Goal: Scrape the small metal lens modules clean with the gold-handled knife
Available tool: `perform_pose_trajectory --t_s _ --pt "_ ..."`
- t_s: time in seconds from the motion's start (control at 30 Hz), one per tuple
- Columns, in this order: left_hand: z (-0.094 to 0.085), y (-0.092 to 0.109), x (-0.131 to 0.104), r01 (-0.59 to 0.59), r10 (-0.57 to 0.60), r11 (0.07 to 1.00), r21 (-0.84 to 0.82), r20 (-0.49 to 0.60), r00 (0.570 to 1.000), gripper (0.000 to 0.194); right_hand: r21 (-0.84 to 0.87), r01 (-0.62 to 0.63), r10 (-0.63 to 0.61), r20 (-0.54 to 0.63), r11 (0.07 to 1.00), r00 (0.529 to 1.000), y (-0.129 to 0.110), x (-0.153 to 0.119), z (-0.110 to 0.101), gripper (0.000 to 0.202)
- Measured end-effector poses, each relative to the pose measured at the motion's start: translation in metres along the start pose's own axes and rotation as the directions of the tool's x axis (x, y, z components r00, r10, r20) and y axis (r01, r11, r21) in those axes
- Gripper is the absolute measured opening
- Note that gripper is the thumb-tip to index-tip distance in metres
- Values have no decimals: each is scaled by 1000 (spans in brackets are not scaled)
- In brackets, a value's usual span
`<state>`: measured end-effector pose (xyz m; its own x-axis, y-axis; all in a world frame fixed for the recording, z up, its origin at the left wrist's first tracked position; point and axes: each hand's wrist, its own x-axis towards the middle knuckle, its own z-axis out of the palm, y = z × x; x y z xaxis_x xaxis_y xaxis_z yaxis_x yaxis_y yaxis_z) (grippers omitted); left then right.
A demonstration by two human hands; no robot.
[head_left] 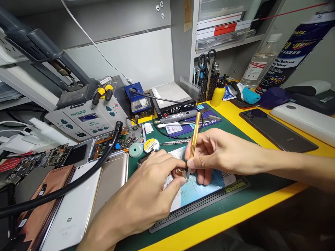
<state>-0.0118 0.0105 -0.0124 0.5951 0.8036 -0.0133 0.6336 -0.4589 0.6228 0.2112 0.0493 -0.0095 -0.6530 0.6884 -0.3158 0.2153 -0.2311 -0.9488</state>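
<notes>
Between the thumb and fingers of my right hand is a gold-handled craft knife, held nearly upright with its blade pointing down. The blade tip meets a small part with a copper-coloured flex cable, which my left hand pinches between thumb and fingertips. Its lower side is partly hidden by the fingers. Both hands are over a blue and white sheet, which lies on a grey perforated mat. Specks of debris dot the sheet.
A black hose arches across the left side above several phones. Behind stand a rework station and a blue soldering unit. Tweezers lie behind the hands. At right are a dark phone, a yellow bottle and a spray can.
</notes>
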Motion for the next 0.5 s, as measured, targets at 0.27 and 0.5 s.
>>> perform_pose_trajectory --t_s 0.27,0.5 --pt "1 0 -1 -25 25 1000 1 -14 1000 20 -38 -59 56 -70 998 996 3 -10 1 25" --pt "4 -3 -4 -47 46 999 -15 -41 998 13 19 -60 61 -37 998 997 4 -8 -1 26"
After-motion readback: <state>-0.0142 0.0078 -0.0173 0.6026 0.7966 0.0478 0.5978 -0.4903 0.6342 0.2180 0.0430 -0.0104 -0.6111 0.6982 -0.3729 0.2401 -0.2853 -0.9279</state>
